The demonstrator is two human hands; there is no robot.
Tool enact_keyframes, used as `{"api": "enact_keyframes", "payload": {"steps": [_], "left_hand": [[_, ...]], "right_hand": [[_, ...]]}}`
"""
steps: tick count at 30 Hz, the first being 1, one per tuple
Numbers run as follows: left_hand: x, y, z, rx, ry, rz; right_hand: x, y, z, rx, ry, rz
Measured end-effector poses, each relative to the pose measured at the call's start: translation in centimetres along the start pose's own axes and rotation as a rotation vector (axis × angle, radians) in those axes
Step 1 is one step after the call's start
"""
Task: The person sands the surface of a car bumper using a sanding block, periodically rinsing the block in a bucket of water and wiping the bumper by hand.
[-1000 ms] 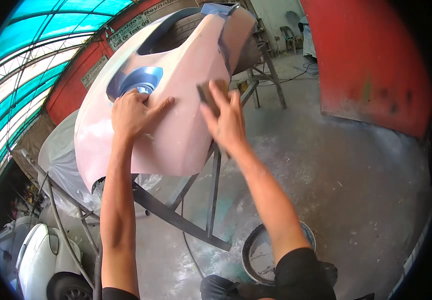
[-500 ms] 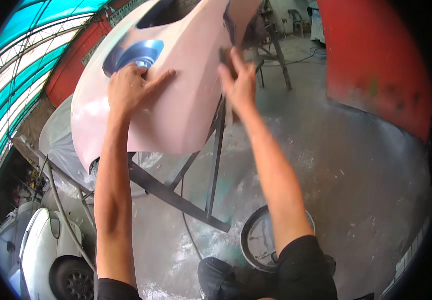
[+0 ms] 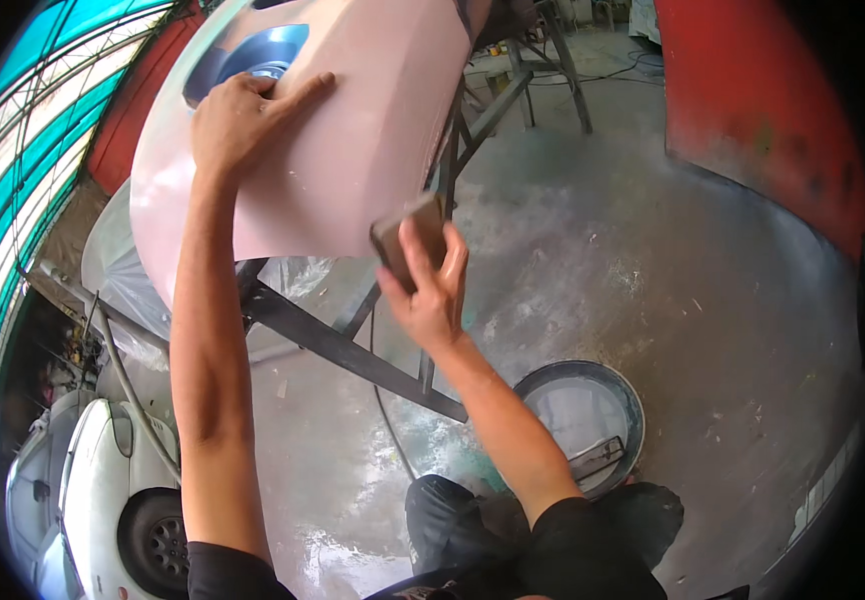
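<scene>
A pale pink car bumper [image 3: 323, 170] slants across the upper middle, with a blue recess [image 3: 263, 55] in its upper left. My left hand [image 3: 233, 125] rests on it, fingers curled over the recess's lower edge and thumb stretched along the pink face. In my right hand [image 3: 431, 290], a brown sanding block [image 3: 411, 232] with a dark edge is gripped between thumb and fingers. The block is near the bumper's lower right corner; whether it touches cannot be made out. Its underside is hidden.
A dark metal stand [image 3: 338, 345] is under the bumper. Below my right forearm, a round black basin [image 3: 636, 405] holds cloudy liquid and a dark-framed object [image 3: 598, 458]. A red panel [image 3: 763, 110] stands at right, a white car [image 3: 103, 490] at lower left. A hose [image 3: 385, 420] crosses the floor.
My right hand has come down and left from the bumper's right edge to its lower corner with the sanding block. My left hand keeps its hold at the recess. The view has shifted.
</scene>
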State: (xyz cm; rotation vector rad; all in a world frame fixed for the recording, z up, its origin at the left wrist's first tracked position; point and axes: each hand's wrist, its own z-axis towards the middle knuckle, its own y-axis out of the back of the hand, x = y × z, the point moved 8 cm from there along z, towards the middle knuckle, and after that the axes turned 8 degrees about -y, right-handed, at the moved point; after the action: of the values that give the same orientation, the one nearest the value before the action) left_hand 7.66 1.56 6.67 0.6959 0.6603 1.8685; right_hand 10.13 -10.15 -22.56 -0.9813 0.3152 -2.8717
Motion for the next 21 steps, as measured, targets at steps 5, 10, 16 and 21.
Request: {"api": "enact_keyframes", "payload": {"steps": [5, 10, 16, 21], "left_hand": [[-0.1, -0.6, 0.1, -0.029, -0.037, -0.012], [0.2, -0.1, 0.0, -0.036, -0.023, 0.014], [-0.6, 0.3, 0.0, -0.091, -0.075, 0.067], [0.1, 0.9, -0.3, -0.126, -0.080, 0.049]], "right_hand": [[-0.5, 0.0, -0.1, -0.021, -0.094, 0.008], [-0.5, 0.4, 1.6, 0.004, 0.010, 0.040], [-3.1, 0.5, 9.3, 0.010, -0.255, 0.114], [-1.6, 0.2, 6.4, 0.032, -0.011, 0.091]]}}
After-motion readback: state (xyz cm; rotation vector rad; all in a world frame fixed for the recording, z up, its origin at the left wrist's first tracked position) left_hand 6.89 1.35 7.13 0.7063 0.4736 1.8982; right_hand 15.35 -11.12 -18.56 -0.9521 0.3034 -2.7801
